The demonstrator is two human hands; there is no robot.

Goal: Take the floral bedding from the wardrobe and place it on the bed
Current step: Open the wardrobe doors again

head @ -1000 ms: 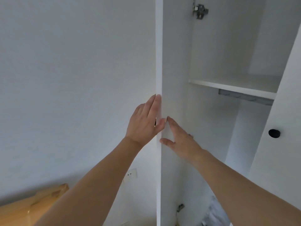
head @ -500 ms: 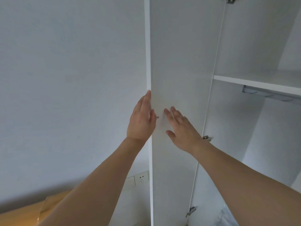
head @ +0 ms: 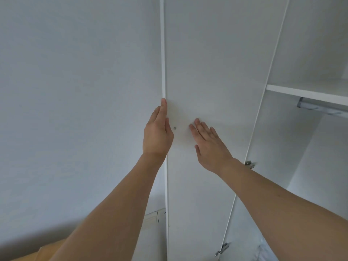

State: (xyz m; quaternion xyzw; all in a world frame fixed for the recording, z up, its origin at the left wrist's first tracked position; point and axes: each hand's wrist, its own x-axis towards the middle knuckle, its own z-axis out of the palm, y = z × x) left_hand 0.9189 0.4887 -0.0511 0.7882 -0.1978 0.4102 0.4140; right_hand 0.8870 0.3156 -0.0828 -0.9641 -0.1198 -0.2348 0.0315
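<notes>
A white wardrobe door (head: 216, 63) stands swung wide, its inner face toward me. My left hand (head: 157, 134) lies along the door's free edge, fingers around it. My right hand (head: 210, 146) rests flat on the inner face, fingers spread, holding nothing. A small screw (head: 175, 128) sits between the two hands. Inside the wardrobe, a white shelf (head: 305, 94) and a hanging rail (head: 320, 108) show at the right. A pale patterned fabric (head: 263, 253), possibly the floral bedding, peeks out at the bottom, mostly hidden by my right forearm.
A plain white wall (head: 75, 110) fills the left side, with a socket plate (head: 150, 219) low beside the door edge. A yellowish wooden surface (head: 28, 255) shows at the bottom left. Two metal hinges (head: 249, 164) (head: 223, 248) sit along the door's hinge side.
The door has swung further open to the left, showing more of its inner face. Both hands stayed on it, and the view has shifted so the shelf lies further right.
</notes>
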